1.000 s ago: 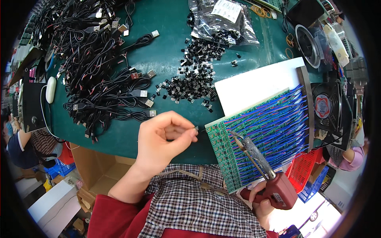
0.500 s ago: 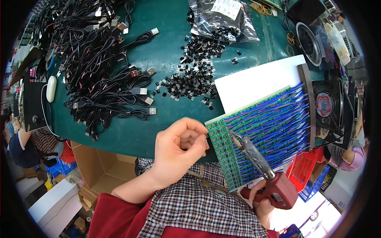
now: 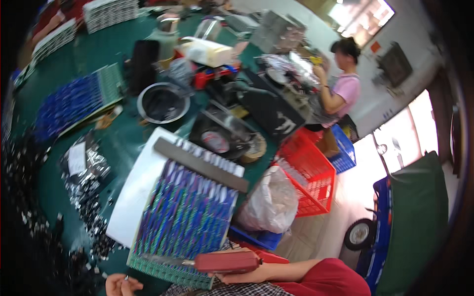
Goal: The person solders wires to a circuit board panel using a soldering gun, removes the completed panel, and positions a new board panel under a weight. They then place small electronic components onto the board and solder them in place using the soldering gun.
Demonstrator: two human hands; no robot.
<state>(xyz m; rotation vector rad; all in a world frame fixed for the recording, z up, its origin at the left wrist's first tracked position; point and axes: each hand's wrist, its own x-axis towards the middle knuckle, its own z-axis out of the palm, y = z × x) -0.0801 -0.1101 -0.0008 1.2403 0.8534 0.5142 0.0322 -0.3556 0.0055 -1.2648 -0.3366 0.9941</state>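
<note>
My right hand (image 3: 229, 277) grips a red soldering gun (image 3: 229, 262). Its long grey barrel lies over the green end of a circuit board panel (image 3: 170, 270). Rows of blue wires (image 3: 187, 207) run from that panel to a dark grey bar (image 3: 200, 165), with a white sheet (image 3: 129, 207) underneath. Beside the panel's near left corner, my left hand (image 3: 121, 286) is closed in a pinch, a tiny shiny bit showing at its fingertips, too blurred to name. A heap of small black components with metal legs (image 3: 98, 237) lies farther left on the green table.
Past the bar are a fan (image 3: 217, 140) and a round metal bowl (image 3: 163, 103). A second wired panel (image 3: 79, 101) sits far left, near black cables (image 3: 29, 212). Red crates (image 3: 308, 172) and a white bag (image 3: 271, 202) stand right. A person in pink (image 3: 345, 93) works beyond.
The view has swung to the right, bringing the room, crates and co-worker in. The soldering gun's barrel now points left across the panel's green end. My left hand remains pinched beside the panel.
</note>
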